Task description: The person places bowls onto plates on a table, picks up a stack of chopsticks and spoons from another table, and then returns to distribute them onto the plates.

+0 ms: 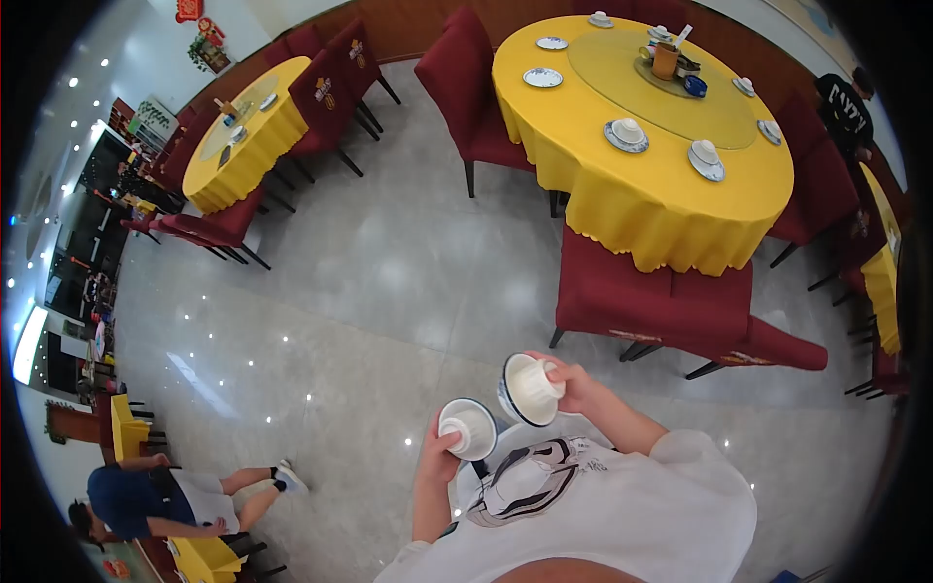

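Low in the view, my left hand (439, 451) grips a white bowl with a dark blue rim (476, 426), and a small white cup (453, 426) sits inside it under my thumb. To its right, my right hand (573, 386) is closed on a second blue-rimmed bowl (515, 374), tilted, with a white cup (537, 391) in it. The two bowls are close together in front of my white shirt. Which fingers lie beneath each bowl is hidden.
A round table with a yellow cloth (622, 209) bears several place settings. Red chairs (622, 291) stand around it. Another yellow table (282, 92) is at upper left. A person in dark blue (136, 500) is at lower left, another in black (844, 112) at upper right.
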`<state>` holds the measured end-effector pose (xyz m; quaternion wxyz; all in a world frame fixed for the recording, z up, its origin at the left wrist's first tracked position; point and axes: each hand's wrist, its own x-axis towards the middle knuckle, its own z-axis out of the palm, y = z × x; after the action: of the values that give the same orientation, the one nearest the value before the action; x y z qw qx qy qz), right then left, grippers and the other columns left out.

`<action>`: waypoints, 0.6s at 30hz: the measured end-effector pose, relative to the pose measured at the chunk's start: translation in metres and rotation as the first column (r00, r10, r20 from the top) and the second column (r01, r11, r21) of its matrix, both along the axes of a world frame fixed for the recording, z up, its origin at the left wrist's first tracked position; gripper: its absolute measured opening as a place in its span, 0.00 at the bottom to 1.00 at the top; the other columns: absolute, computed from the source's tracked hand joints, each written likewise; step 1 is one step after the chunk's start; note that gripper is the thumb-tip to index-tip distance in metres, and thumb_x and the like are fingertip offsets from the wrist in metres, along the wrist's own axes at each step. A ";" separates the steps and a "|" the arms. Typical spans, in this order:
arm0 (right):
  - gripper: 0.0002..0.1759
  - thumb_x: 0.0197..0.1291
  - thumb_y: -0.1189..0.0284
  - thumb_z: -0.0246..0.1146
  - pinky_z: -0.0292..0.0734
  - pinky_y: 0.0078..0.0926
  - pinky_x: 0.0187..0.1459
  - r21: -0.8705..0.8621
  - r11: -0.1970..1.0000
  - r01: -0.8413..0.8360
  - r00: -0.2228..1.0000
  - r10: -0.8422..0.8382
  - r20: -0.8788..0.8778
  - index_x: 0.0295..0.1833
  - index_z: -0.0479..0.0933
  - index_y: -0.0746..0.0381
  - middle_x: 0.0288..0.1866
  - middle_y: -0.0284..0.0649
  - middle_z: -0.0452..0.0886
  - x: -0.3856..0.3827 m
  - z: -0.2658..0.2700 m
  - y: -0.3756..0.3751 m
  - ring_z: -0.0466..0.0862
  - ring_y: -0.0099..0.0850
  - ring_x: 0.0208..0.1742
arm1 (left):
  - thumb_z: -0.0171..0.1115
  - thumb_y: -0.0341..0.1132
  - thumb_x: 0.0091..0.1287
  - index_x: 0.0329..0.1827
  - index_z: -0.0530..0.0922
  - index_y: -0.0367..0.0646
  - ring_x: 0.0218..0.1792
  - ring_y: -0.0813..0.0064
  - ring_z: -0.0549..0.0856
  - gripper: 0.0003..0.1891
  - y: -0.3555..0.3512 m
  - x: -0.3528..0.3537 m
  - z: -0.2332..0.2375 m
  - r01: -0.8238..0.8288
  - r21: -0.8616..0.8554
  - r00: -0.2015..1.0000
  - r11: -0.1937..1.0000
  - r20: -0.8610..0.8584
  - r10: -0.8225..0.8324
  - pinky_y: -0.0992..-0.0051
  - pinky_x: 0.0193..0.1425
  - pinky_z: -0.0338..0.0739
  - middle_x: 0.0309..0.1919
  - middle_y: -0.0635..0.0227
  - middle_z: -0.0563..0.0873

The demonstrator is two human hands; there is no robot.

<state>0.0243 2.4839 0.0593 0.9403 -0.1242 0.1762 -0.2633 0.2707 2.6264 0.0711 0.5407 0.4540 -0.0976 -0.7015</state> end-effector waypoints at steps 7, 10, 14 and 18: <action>0.35 0.51 0.66 0.67 0.72 0.37 0.60 -0.001 0.997 0.072 0.995 -0.071 0.070 0.64 0.64 0.60 0.58 0.40 0.74 0.089 -0.010 -0.154 0.76 0.36 0.59 | 0.66 0.28 0.52 0.64 0.64 0.40 0.55 0.63 0.79 0.34 -0.142 0.088 -0.033 -0.078 0.066 0.995 0.995 -0.064 0.082 0.62 0.60 0.76 0.53 0.60 0.77; 0.33 0.52 0.64 0.66 0.72 0.38 0.60 0.008 0.985 0.174 0.984 -0.175 0.029 0.63 0.65 0.60 0.58 0.41 0.75 0.116 -0.017 -0.217 0.76 0.37 0.59 | 0.66 0.28 0.52 0.64 0.64 0.41 0.54 0.64 0.79 0.34 -0.224 0.132 -0.048 -0.004 0.085 0.998 0.996 -0.065 0.010 0.63 0.59 0.76 0.52 0.61 0.78; 0.30 0.55 0.62 0.63 0.70 0.40 0.62 0.069 0.936 0.345 0.936 -0.338 -0.095 0.62 0.67 0.61 0.58 0.43 0.76 0.141 -0.008 -0.283 0.76 0.39 0.60 | 0.67 0.27 0.53 0.64 0.64 0.41 0.53 0.67 0.80 0.33 -0.347 0.189 -0.047 0.201 0.067 0.979 0.977 0.032 -0.203 0.66 0.57 0.76 0.51 0.62 0.79; 0.30 0.55 0.61 0.62 0.70 0.40 0.62 0.109 0.826 0.554 0.819 -0.517 -0.248 0.62 0.68 0.62 0.58 0.43 0.77 0.154 -0.002 -0.342 0.77 0.40 0.58 | 0.68 0.24 0.52 0.63 0.64 0.40 0.52 0.68 0.80 0.34 -0.471 0.217 -0.011 0.297 0.046 0.947 0.954 0.117 -0.300 0.67 0.56 0.76 0.50 0.62 0.79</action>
<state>0.1786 2.1418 0.0577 0.8113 -0.0128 0.3239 -0.4865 0.4874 2.1557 0.0601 0.4148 0.4836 -0.1884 -0.7474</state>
